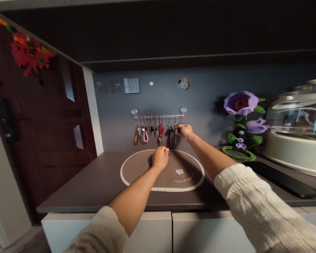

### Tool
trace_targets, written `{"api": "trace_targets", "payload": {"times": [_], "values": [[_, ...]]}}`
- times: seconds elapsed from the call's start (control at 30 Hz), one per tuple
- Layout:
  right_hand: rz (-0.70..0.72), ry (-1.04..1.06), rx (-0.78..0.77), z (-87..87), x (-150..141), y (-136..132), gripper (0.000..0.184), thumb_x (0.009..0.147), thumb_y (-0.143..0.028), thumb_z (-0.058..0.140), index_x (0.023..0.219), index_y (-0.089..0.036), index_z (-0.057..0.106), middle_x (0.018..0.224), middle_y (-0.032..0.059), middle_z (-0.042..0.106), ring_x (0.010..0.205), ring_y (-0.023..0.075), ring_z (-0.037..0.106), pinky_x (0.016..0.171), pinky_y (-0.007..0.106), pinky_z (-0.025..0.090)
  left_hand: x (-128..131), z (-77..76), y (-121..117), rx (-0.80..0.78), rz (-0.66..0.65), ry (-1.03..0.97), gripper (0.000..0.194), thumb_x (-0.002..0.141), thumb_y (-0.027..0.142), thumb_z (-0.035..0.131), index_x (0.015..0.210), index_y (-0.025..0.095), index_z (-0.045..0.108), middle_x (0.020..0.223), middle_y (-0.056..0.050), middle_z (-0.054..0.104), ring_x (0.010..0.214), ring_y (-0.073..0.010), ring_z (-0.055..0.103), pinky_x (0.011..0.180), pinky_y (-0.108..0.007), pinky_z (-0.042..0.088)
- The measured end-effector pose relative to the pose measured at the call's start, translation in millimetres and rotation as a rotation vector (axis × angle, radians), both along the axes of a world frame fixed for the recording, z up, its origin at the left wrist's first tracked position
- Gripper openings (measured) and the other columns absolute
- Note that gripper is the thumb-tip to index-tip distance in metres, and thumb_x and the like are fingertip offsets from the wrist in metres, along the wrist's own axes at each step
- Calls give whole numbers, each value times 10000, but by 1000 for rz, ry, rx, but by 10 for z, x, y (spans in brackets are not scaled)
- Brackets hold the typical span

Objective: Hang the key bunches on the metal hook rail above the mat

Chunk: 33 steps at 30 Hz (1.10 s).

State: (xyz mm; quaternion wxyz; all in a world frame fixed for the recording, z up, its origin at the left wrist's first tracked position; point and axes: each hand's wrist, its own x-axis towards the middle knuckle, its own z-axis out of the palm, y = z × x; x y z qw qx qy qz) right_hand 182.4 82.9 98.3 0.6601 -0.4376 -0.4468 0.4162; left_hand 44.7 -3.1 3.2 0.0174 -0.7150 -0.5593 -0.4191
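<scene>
A clear hook rail [159, 116] is fixed to the dark wall, with several bunches of keys hanging from it. At the rail's right end, my right hand [186, 132] pinches a bunch of keys [177, 129]. My left hand [160, 157] is closed above the brown oval mat [139, 168], just below the middle keys; whatever its fingers may hold is hidden. A red key holder [161, 128] and a pink loop keychain [145, 135] hang further left. Beside the pink loop is a brown tag [136, 137].
On the right stand purple knitted-looking flowers [241, 103], a black phone-like slab [285, 179] and a white appliance with a clear cover [297, 151]. A low shelf [158, 33] overhangs the counter [89, 189]. A dark red door [60, 140] is at left.
</scene>
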Motion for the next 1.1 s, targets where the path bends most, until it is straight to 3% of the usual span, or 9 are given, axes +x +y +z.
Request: {"api": "trace_targets", "payload": {"times": [0.43, 0.6, 0.73, 0.97, 1.1], "values": [[-2, -87, 31, -83, 38, -89, 184, 703, -68, 500, 556, -163, 443, 432, -59, 396, 404, 41, 378, 465, 163, 397, -43, 16, 3, 0, 17, -52, 284, 877, 289, 350, 795, 176, 597, 875, -70, 633, 833, -162, 561, 741, -257, 389], [-166, -242, 52, -180, 73, -175, 89, 682, -117, 499, 609, -166, 499, 509, -51, 459, 460, 58, 401, 511, 175, 378, -125, 60, 6, 16, 44, -77, 286, 880, 280, 344, 785, 175, 593, 875, -75, 626, 845, -162, 556, 750, -260, 391], [-265, -329, 90, -311, 25, -296, 58, 683, -147, 511, 726, -171, 542, 683, -16, 567, 617, 80, 485, 637, 180, 402, -223, 98, 15, 12, 86, -124, 261, 875, 241, 346, 839, 172, 596, 900, -77, 623, 883, -165, 551, 776, -261, 390], [-25, -388, 110, -708, -113, -515, 122, 717, -162, 499, 820, -150, 564, 726, -7, 577, 635, 77, 501, 672, 206, 407, -381, 83, 46, -76, 130, -127, 211, 835, 174, 401, 874, 186, 609, 947, -70, 608, 902, -152, 551, 805, -252, 394], [54, -561, 122, -888, -153, -625, 87, 717, -148, 525, 781, -152, 584, 701, -11, 584, 627, 80, 498, 692, 214, 401, -397, 47, 44, -126, 103, -44, 203, 818, 190, 446, 871, 196, 642, 959, -65, 607, 916, -149, 547, 824, -248, 396]]}}
